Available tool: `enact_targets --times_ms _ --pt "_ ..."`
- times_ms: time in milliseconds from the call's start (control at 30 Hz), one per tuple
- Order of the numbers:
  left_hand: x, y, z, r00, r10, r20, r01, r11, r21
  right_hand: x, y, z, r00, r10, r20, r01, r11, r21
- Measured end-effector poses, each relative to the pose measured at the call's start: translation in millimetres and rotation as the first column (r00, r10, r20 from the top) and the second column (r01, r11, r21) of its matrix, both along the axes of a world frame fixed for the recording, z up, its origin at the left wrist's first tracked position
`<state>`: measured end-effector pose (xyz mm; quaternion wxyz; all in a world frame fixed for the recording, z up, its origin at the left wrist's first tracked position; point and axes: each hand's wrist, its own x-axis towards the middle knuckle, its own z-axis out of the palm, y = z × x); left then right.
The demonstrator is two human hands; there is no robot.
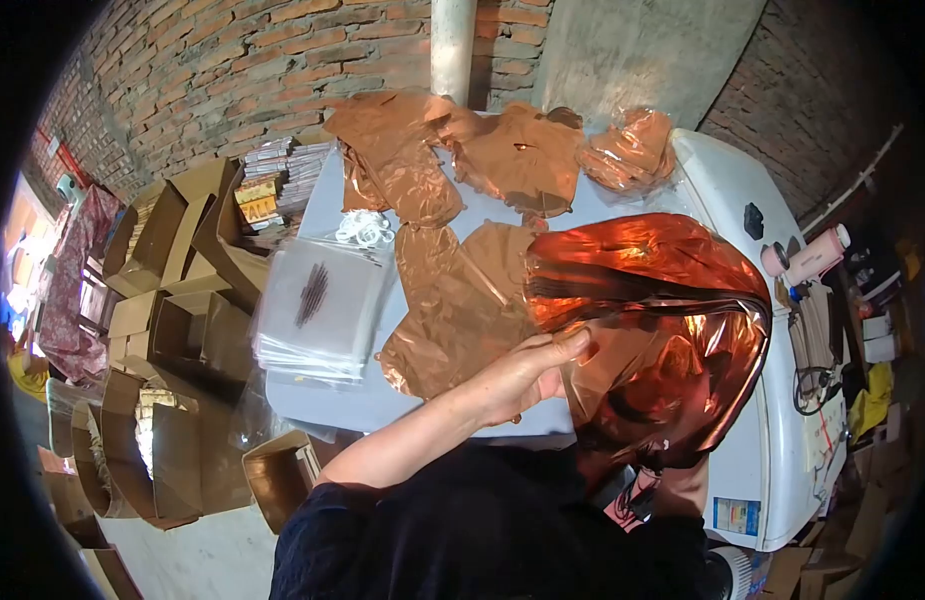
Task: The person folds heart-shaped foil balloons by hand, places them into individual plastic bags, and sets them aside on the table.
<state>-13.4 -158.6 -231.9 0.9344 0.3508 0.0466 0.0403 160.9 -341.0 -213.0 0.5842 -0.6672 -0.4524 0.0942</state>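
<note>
A thick stack of shiny copper-coloured foil balloons [672, 370], flat and folded over in a curve, is held up in front of me. My left hand [542, 372] is closed on its left edge, thumb on top and fingers underneath. My right forearm [685, 490] shows below the stack; the foil hides my right hand and its fingers. Several flat copper foil balloons [452, 320] lie spread on the table just beyond my left hand. More foil balloons [517, 160] lie at the back, beside a crumpled copper bundle [630, 150] in clear plastic.
On the pale table [312, 395] lie a pile of clear plastic bags [322, 310] and white ribbon rolls [365, 228]. Open cardboard boxes [197, 340] crowd the left side. A white machine-like surface [732, 190] stands right, with a pink device [817, 255]. A brick wall [282, 60] rises behind.
</note>
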Motion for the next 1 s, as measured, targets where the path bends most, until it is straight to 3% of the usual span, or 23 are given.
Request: enact_targets --times_ms 133,233,267,333,400,433,467,500,567,667,767,900,933,1000 --pt "1.1 -4.3 -6.1 0.999 -0.003 -0.053 0.001 0.999 -0.033 -2.4 -5.6 -0.1 1.000 -0.005 -0.002 0.005 1.000 0.004" --pt "2.4 -5.2 -20.7 0.990 -0.141 -0.032 0.141 0.990 0.016 -1.4 -8.6 3.1 1.000 -0.020 0.007 0.020 1.000 0.015" --pt "1.9 -4.4 -28.2 0.989 -0.136 -0.057 0.139 0.988 0.061 -0.8 -9.2 4.4 1.000 -0.024 0.008 0.024 1.000 0.018" --pt "-11.1 14.6 -9.8 0.955 -0.115 -0.275 0.193 0.941 0.278 0.9 -9.2 7.1 1.000 -0.021 0.000 0.021 0.999 0.034" --pt "-16.4 35.2 -9.9 0.967 0.201 -0.154 -0.049 0.746 0.664 4.2 -7.1 9.6 1.000 -0.013 -0.013 0.014 0.999 0.050" --pt "-18.7 37.8 -3.9 0.896 0.444 -0.018 -0.284 0.602 0.746 5.0 -6.8 10.5 1.000 -0.011 -0.018 0.012 0.998 0.059" --pt "-20.4 45.4 6.9 0.826 0.542 0.153 -0.440 0.450 0.777 6.8 -6.0 12.7 1.000 -0.008 -0.021 0.009 0.998 0.066" --pt "-22.3 50.2 19.4 0.789 0.562 0.247 -0.497 0.349 0.795 7.2 -5.5 12.2 1.000 -0.007 -0.028 0.009 0.998 0.069" --pt "-16.8 43.8 49.8 0.707 0.504 0.497 -0.560 -0.030 0.828 7.5 -4.1 11.9 0.999 -0.002 -0.039 0.005 0.997 0.082" --pt "5.4 30.9 76.9 0.770 0.319 0.553 -0.510 -0.214 0.833 7.3 1.3 10.5 0.998 0.009 -0.055 -0.004 0.995 0.095" --pt "24.1 27.3 95.5 0.844 0.230 0.485 -0.447 -0.200 0.872 7.3 10.1 8.2 0.996 0.031 -0.080 -0.022 0.993 0.115" --pt "25.9 55.7 111.2 0.978 0.039 0.207 -0.210 0.078 0.975 12.3 29.0 3.8 0.990 0.082 -0.114 -0.064 0.986 0.155" --pt "22.6 59.7 113.9 0.978 0.046 0.204 -0.203 -0.020 0.979 10.5 30.7 1.9 0.989 0.087 -0.116 -0.069 0.985 0.157" --pt "21.3 68.1 109.9 0.975 0.004 0.221 -0.220 -0.105 0.970 13.1 40.2 2.4 0.986 0.112 -0.123 -0.090 0.980 0.177"
